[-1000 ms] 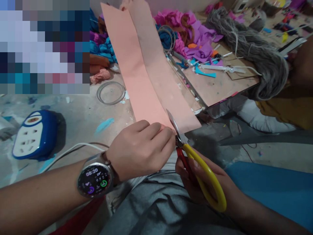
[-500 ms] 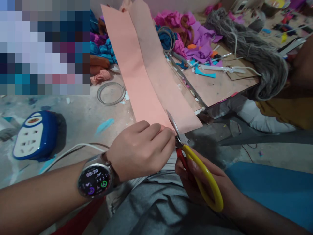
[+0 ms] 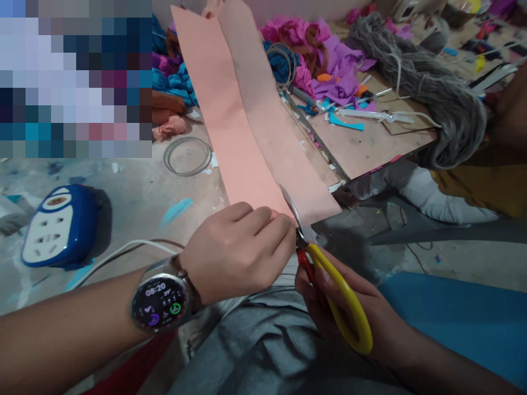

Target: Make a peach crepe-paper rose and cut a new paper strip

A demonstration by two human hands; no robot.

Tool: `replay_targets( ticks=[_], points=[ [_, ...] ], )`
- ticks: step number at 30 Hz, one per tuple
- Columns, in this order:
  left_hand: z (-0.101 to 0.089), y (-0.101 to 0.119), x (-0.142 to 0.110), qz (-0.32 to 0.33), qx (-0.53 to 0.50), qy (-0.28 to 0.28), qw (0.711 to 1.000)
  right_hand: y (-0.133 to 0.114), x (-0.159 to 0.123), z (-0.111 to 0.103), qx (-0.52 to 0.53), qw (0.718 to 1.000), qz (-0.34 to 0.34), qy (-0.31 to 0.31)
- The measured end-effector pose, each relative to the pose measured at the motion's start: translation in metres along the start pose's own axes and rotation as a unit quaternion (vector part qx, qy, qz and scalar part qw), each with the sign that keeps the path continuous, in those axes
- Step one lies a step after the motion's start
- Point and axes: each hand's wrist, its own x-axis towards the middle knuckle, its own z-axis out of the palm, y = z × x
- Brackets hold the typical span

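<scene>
My left hand, a watch on its wrist, is closed on the near end of a long strip of peach paper. Beyond that hand the strip runs away from me across the table, a paler length lying along its right side. Scissors with one yellow and one red handle are in my right hand. Their blades are at the strip's near edge, right beside my left knuckles. One blade shows over the paper; the other is mostly hidden.
A blue and white power socket block sits at the left, near a tape ring. Crumpled pink and purple paper is heaped at the back. Grey yarn hangs over the table's right edge, near another person's arm.
The scissors' yellow handle has shifted very slightly inward. My left hand and the peach paper look nearly the same as before.
</scene>
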Motion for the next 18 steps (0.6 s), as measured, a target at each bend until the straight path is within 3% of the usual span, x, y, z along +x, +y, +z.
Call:
replay_targets(
  ticks=[18],
  points=[
    [0.000, 0.000, -0.001, 0.000, -0.004, -0.003, 1.000, 0.001, -0.003, -0.009, -0.102, 0.994, 0.013, -0.030]
  ],
)
